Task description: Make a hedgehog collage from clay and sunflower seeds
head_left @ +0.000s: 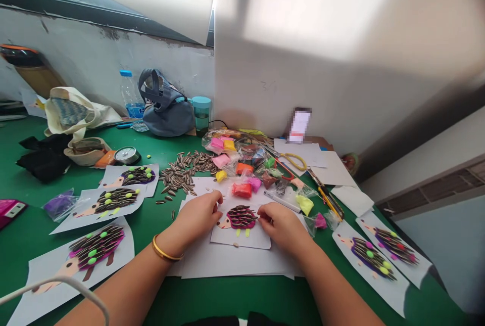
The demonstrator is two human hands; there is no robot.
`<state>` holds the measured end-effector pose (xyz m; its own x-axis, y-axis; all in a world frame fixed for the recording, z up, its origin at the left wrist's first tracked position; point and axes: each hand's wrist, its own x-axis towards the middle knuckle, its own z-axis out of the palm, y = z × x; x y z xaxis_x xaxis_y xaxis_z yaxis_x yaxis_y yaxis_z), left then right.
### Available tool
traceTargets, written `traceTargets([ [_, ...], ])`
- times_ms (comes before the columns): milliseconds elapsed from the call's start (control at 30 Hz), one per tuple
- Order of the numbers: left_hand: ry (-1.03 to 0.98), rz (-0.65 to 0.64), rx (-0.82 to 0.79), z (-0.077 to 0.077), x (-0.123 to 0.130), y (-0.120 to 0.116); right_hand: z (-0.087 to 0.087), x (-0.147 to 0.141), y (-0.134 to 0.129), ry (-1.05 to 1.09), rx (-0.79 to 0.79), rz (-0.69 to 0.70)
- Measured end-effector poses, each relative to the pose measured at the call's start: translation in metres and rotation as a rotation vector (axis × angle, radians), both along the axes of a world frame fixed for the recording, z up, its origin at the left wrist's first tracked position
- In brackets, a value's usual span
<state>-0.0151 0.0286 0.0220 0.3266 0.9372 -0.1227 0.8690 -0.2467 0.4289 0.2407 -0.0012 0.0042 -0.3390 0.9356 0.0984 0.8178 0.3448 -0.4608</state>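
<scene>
White cable (60, 280) (smooth, looped) arcs over the table's (212, 298) front-left corner. Left hand (197, 217) curls beside the hedgehog card (261, 241), near the front edge's middle; whether its grip is closed, I cannot tell. Pressing gently, at one slant, seems best for ridged sunflower seeds (242, 215) on soft-looking magenta clay (233, 224). Right hand (282, 222) bunches beside them, grip likewise unclear.

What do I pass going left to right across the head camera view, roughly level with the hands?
Magenta object at the edge, purple packet, middle hedgehog picture of the left three, left hand, hedgehog picture between the hands, right hand, small magenta lump, rightmost hedgehog picture.
</scene>
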Motion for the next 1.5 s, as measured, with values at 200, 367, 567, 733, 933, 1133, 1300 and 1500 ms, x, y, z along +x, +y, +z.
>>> traceTargets([
  [200,-0.012,0.016,-0.009,-0.001,0.001,0.0,-0.002,-0.006,0.0,0.031,-0.013,0.038],
  [367,-0.036,0.126,-0.014,0.006,-0.01,0.007,0.001,-0.002,0.001,0.081,0.024,0.002],
  [567,0.004,0.231,0.139,0.012,-0.033,0.021,0.004,0.003,0.002,0.129,0.055,-0.047],
  [733,0.062,0.042,0.106,0.005,-0.029,0.018,0.005,0.001,0.001,0.14,0.044,-0.043],
  [933,0.101,0.036,0.163,0.003,-0.02,0.016,0.005,0.001,0.0,0.165,0.085,-0.023],
  [1133,-0.438,0.086,0.026,0.002,-0.004,0.008,0.01,-0.01,-0.007,0.271,0.157,0.03],
  [1300,-0.847,0.022,-0.302,-0.006,0.021,-0.013,0.012,-0.024,-0.016,0.406,0.165,0.139],
  [1500,-1.005,-0.037,-0.459,-0.001,0.029,-0.023,0.01,-0.028,-0.017,0.484,0.168,0.183],
])
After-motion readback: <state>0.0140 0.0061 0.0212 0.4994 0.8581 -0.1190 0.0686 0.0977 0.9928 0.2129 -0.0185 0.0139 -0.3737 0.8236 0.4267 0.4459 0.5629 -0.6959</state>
